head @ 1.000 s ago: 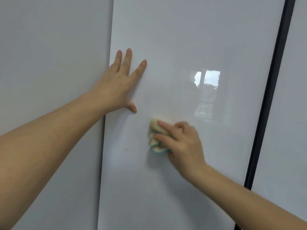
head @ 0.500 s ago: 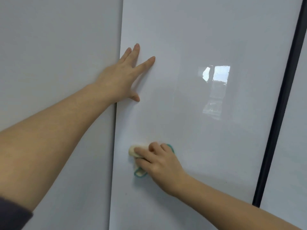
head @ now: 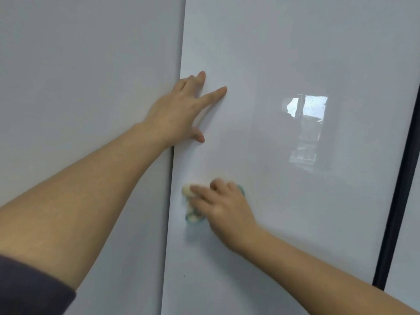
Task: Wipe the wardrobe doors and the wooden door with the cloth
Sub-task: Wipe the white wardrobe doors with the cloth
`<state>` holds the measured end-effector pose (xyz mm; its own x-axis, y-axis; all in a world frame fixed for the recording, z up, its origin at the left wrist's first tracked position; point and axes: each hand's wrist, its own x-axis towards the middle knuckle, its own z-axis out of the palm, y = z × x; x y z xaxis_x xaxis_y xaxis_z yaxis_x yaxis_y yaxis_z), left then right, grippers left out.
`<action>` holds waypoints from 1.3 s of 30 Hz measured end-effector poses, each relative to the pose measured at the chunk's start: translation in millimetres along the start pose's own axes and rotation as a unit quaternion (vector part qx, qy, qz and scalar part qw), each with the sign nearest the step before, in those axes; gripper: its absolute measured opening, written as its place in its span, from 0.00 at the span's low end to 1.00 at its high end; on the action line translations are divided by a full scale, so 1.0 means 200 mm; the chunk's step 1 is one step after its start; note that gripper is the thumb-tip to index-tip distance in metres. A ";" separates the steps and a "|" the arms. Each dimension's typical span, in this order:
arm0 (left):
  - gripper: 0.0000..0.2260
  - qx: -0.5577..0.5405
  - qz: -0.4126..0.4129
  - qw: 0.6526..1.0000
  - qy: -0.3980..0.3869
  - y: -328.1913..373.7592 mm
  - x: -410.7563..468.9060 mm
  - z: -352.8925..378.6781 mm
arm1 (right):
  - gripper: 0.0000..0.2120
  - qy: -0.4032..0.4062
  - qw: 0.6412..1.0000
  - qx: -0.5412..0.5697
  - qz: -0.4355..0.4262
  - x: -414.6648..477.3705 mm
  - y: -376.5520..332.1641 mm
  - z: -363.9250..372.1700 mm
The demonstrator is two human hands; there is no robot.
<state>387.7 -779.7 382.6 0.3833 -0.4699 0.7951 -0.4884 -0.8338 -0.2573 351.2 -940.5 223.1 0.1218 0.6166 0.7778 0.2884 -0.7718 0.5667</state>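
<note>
Right hand: grip partly closed, fingers bent over the cloth, pressing it to the glossy white wardrobe door, low down near the door's left edge. The hand is blurred and I can't make out the thumb. Cloth is a bunched cream wad with teal trim. Its visible part runs up-down along the door, with more teal peeking past the knuckles.

Left hand: grip fully open, fingers spread, flat on the same door higher up, at its left edge. Dark sleeve at lower left.
</note>
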 end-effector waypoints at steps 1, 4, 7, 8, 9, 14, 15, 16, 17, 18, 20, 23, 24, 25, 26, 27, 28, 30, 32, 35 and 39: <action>0.49 0.004 0.003 1.000 0.002 0.00 0.00 0.00 | 0.16 0.036 0.999 -0.009 0.028 0.09 0.04 -0.02; 0.49 0.010 0.008 1.000 0.005 0.00 0.01 -0.01 | 0.11 0.069 0.995 -0.026 0.075 0.26 0.08 0.01; 0.48 0.001 0.001 1.000 -0.005 0.00 0.00 -0.02 | 0.07 0.023 0.999 -0.010 0.020 0.12 -0.06 0.12; 0.48 0.001 -0.001 1.000 -0.008 0.00 0.00 -0.03 | 0.06 -0.007 1.000 -0.008 -0.015 0.05 -0.11 0.13; 0.48 0.002 -0.003 1.000 -0.009 0.00 -0.01 -0.03 | 0.06 -0.032 0.998 -0.012 -0.044 -0.01 -0.13 0.14; 0.48 0.008 -0.006 1.000 0.003 0.01 -0.01 -0.02 | 0.11 0.025 0.999 0.000 0.027 0.20 0.03 0.07; 0.48 0.010 -0.004 1.000 0.005 0.01 -0.01 -0.02 | 0.12 0.045 0.998 -0.003 0.051 0.25 0.05 0.07; 0.48 0.012 -0.003 1.000 0.006 0.01 -0.01 -0.02 | 0.12 0.055 0.997 -0.008 0.060 0.27 0.04 0.08; 0.48 0.012 -0.001 1.000 0.006 0.01 0.00 -0.02 | 0.11 0.056 0.997 -0.014 0.052 0.26 0.02 0.10; 0.48 0.013 -0.001 1.000 0.004 0.01 -0.01 -0.02 | 0.10 0.049 0.998 -0.017 0.032 0.22 -0.01 0.12; 0.48 0.012 0.000 1.000 0.001 0.01 0.00 -0.01 | 0.11 0.009 1.000 -0.017 -0.014 0.11 -0.06 0.14; 0.48 0.012 0.002 1.000 -0.002 0.01 0.00 -0.01 | 0.13 -0.028 0.999 0.006 -0.021 0.04 -0.04 0.10; 0.48 0.014 0.003 1.000 -0.001 0.01 0.00 -0.01 | 0.13 -0.018 1.000 0.021 -0.007 0.04 -0.02 0.06; 0.49 0.016 0.003 1.000 0.001 0.01 0.01 0.00 | 0.14 0.001 0.999 0.036 0.011 0.05 0.01 0.02; 0.49 0.015 0.003 1.000 0.003 0.01 0.00 0.00 | 0.14 0.025 0.998 0.046 0.029 0.06 0.05 -0.03; 0.49 0.013 0.003 1.000 0.005 0.01 0.01 0.00 | 0.14 0.051 0.997 0.048 0.044 0.07 0.10 -0.09; 0.49 0.010 0.003 1.000 0.005 0.01 0.00 0.01 | 0.14 0.074 0.995 0.045 0.056 0.09 0.16 -0.15; 0.48 0.005 0.006 1.000 0.002 0.01 0.00 0.01 | 0.15 0.105 0.990 0.031 0.084 0.16 0.30 -0.26; 0.48 -0.004 0.005 1.000 -0.003 0.00 -0.01 0.03 | 0.17 0.126 0.985 0.026 0.119 0.27 0.43 -0.34; 0.48 -0.006 0.016 1.000 0.011 0.00 -0.02 0.05 | 0.20 0.131 0.975 0.051 0.171 0.46 0.55 -0.42; 0.48 0.111 0.102 0.986 0.065 0.03 -0.03 0.06 | 0.20 0.064 0.969 0.110 0.210 0.76 0.63 -0.46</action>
<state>392.7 -786.0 370.2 0.1846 -0.6053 0.7743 -0.3553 -0.7756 -0.5216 318.3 -958.0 438.2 0.1583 0.2194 0.9627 0.4365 -0.8901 0.1310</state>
